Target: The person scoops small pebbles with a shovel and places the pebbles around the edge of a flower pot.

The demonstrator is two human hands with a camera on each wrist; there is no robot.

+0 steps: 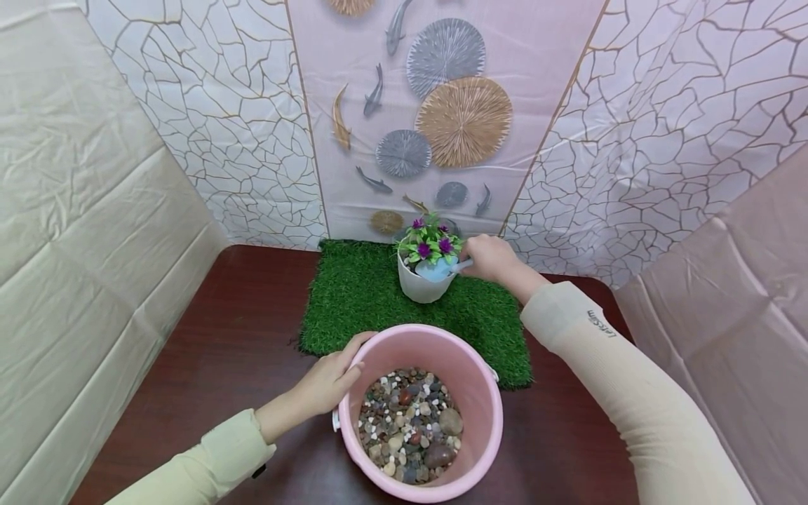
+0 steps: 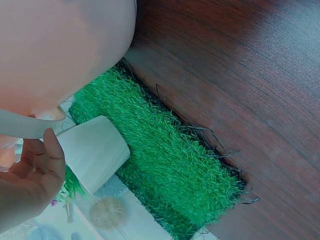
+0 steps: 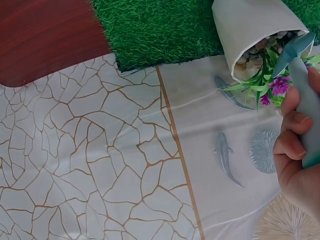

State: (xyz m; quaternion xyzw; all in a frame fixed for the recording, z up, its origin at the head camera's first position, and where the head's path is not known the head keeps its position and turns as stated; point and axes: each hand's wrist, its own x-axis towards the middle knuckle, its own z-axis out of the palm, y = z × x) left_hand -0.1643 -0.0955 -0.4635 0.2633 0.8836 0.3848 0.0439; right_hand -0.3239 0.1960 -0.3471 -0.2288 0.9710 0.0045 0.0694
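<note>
A pink bucket (image 1: 461, 368) stands at the front, with mixed pebbles (image 1: 404, 428) covering its bottom. My left hand (image 1: 330, 379) grips its rim on the left side, fingers and thumb either side of the edge. Farther back is a white pot (image 1: 419, 289) holding a green plant with purple flowers (image 1: 431, 245). My right hand (image 1: 491, 258) holds a small light-blue hand trowel (image 1: 435, 270) by its handle, the blade over the pot's near rim beside the leaves. In the right wrist view, my fingers wrap the trowel's handle (image 3: 306, 90), and small stones show inside the pot (image 3: 260, 25).
A green artificial-grass mat (image 1: 353, 301) lies under the pot on the dark wooden table (image 1: 233, 337). Patterned cloth (image 1: 246, 126) hangs close behind, with beige cloth walls at both sides. A white bucket handle joint (image 1: 336, 421) sticks out below my left hand.
</note>
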